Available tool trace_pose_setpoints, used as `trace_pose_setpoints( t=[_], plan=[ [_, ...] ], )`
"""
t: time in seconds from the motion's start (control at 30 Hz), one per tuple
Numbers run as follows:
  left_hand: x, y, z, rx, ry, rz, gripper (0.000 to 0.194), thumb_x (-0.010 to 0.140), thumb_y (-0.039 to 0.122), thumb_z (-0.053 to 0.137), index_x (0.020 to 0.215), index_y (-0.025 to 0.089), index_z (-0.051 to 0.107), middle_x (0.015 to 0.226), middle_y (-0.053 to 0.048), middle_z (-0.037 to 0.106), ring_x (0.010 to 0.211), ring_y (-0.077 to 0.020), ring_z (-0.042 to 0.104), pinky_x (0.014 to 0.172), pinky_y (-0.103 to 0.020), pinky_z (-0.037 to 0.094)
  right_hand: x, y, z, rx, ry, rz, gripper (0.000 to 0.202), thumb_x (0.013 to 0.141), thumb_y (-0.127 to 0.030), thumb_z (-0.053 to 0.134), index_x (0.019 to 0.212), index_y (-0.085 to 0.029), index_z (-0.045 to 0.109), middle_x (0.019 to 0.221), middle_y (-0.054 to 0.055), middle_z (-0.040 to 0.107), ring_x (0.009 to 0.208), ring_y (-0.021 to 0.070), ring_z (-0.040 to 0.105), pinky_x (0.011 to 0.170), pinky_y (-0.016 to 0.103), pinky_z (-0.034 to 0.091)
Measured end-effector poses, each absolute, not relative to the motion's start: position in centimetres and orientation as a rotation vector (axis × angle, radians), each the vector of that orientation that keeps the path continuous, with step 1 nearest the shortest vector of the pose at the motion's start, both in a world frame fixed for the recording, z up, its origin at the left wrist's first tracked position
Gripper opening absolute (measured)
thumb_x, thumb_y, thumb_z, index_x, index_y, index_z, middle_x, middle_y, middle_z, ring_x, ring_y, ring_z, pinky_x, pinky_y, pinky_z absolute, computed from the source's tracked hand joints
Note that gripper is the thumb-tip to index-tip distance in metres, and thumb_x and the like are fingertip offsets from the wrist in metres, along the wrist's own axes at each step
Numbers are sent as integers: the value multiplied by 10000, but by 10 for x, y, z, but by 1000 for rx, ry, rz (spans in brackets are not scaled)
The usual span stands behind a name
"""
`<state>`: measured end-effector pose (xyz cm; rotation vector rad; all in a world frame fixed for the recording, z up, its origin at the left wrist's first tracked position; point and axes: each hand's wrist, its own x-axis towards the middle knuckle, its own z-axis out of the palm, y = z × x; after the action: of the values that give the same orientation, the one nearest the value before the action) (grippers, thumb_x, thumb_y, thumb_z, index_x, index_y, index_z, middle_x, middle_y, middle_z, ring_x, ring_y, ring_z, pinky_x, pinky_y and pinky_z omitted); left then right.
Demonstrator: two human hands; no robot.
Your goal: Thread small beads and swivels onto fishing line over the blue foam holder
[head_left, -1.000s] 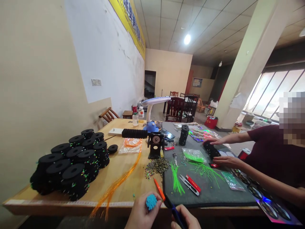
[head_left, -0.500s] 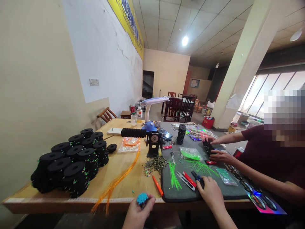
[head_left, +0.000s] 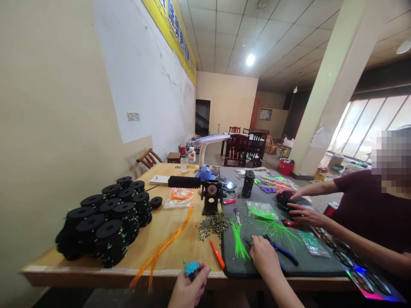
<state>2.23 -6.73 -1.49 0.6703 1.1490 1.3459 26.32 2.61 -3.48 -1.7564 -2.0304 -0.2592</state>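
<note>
My left hand (head_left: 192,284), at the table's front edge, is closed around a small piece with a turquoise, knobbly top (head_left: 192,268); its lower part is hidden in my fingers. My right hand (head_left: 265,254) lies on the grey mat (head_left: 236,266) with fingers curled down. A bit of red and a dark blurred tip show by its fingertips; I cannot make out what is in them. Blue-handled pliers (head_left: 285,252) lie just right of that hand. To its left is a bundle of bright green strands (head_left: 239,241), and an orange pen-like tool (head_left: 217,254) lies between my hands.
Black foam spools (head_left: 109,231) crowd the table's left side. Orange strands (head_left: 175,233) trail over the front edge. A black winding device (head_left: 210,196), a bead pile (head_left: 215,224) and a lamp (head_left: 202,156) stand centrally. A co-worker's hands (head_left: 305,214) hold a spool at right.
My right hand has moved left from the pliers onto the place where the snips and red lighter lay. The pliers now lie uncovered. My left hand still holds the turquoise piece.
</note>
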Motion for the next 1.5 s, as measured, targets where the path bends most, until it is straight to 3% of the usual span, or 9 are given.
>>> trace_pose_setpoints(
  t=[0.13,0.23,0.37,0.47,0.6,0.87,1.07,1.3,1.5],
  plan=[
    [24,-66,-12,628,1136,1363,522,475,557,830,658,153,554,464,92,396,346,2,243,370,-139,100,262,25,-32,-1673,-1914,-107,120,841,-212,417,767,-214,511,659,26,618,586,184,592,579,257,395],
    [23,-65,-14,599,1129,1377,510,498,538,829,703,152,565,478,96,393,357,0,244,377,-138,93,242,7,-33,-1477,-1692,285,129,830,-344,456,760,-237,439,590,-27,537,519,163,524,541,247,383],
    [21,-67,-16,582,1089,1363,509,527,526,830,723,158,539,498,105,377,374,-1,231,387,-141,73,203,-27,-38,-1293,-1580,713,230,844,-450,513,852,-222,488,528,-81,417,464,128,387,490,228,298],
    [20,-68,-16,573,1074,1373,523,534,545,823,720,165,515,500,112,359,381,-6,225,389,-145,76,185,-45,-41,-1212,-1647,880,354,890,-539,460,905,-201,564,557,-62,434,508,129,404,520,227,306],
    [21,-69,-17,564,1076,1362,519,530,541,824,717,173,509,482,122,331,376,-14,216,386,-157,81,178,-52,-47,-1149,-1787,939,405,887,-570,468,787,-196,586,610,-38,484,555,129,445,554,217,332],
    [22,-71,-17,616,1087,1347,572,504,618,805,729,165,537,473,122,318,398,-20,217,400,-164,104,166,-51,-59,-1160,-1834,938,391,889,-576,467,764,-221,570,589,-34,507,526,135,460,533,212,316],
    [21,-66,-30,635,1157,1355,649,419,687,793,697,155,544,471,104,363,424,-31,256,411,-167,130,156,-54,-58,-1186,-1818,857,428,910,-582,407,708,-228,536,549,-37,481,492,132,433,515,225,268],
    [21,-61,-44,653,1156,1394,622,442,675,793,700,157,567,452,113,365,392,-25,246,392,-168,170,154,-54,-58,-1167,-1772,926,490,900,-631,377,683,-208,497,567,-45,422,520,114,381,520,222,266],
    [18,-69,-26,680,1144,1398,596,461,610,828,752,132,623,518,50,529,427,-53,392,407,-167,281,151,-49,-67,-1146,-1520,1210,577,826,-757,356,648,-211,420,547,-71,317,500,98,285,471,217,234]
  ],
)
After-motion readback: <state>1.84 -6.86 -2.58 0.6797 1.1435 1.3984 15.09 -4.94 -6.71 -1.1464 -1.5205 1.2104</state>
